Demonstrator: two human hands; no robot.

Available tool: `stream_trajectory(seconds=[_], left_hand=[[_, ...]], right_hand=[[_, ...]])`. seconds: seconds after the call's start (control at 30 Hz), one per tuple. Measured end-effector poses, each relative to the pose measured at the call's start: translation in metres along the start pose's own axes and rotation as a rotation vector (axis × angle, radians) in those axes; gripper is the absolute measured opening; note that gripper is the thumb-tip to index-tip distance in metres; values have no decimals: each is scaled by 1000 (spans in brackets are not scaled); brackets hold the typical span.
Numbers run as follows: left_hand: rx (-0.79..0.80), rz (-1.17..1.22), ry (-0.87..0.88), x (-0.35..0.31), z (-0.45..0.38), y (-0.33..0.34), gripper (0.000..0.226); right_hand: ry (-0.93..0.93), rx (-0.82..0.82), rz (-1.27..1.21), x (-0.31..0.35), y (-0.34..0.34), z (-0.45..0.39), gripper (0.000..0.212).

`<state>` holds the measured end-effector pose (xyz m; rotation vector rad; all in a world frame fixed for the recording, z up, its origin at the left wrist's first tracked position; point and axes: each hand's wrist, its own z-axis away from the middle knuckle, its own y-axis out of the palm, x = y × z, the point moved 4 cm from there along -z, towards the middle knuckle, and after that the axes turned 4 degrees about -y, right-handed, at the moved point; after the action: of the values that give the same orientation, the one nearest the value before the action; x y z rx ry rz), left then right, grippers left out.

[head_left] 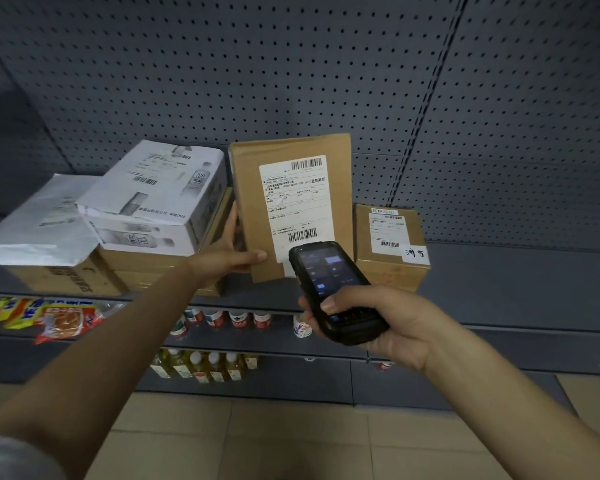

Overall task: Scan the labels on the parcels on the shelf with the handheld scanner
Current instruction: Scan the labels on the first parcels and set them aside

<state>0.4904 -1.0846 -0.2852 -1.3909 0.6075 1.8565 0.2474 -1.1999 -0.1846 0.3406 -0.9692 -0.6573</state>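
Observation:
My left hand (pixel 227 256) grips the lower left corner of a flat brown cardboard parcel (pixel 253 188) and holds it upright at the shelf's front. A white shipping label (pixel 297 206) with barcodes covers its face. My right hand (pixel 378 320) holds a black handheld scanner (pixel 333 289) with a lit screen, its top end just under the label's lower barcode. A small brown box (pixel 390 251) with its own label stands on the shelf to the right. On the left lies a white printed carton (pixel 160 199) on brown boxes (pixel 125 268), beside a white mailer bag (pixel 39 226).
A grey pegboard wall (pixel 291 71) backs the grey shelf (pixel 516 271). Lower shelves carry snack packets (pixel 63 318), several cans (pixel 238 318) and several bottles (pixel 205 367). Beige floor tiles (pixel 291 438) lie below.

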Motion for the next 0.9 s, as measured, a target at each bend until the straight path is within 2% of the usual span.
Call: stream_trajectory(seconds=[0.73, 0.9], left_hand=[[36, -22, -29, -2, 9, 13, 157], [39, -29, -34, -2, 11, 14, 161]], right_hand=[[-53, -5, -6, -4, 7, 17, 48], [-51, -15, 3, -5, 6, 15, 53]])
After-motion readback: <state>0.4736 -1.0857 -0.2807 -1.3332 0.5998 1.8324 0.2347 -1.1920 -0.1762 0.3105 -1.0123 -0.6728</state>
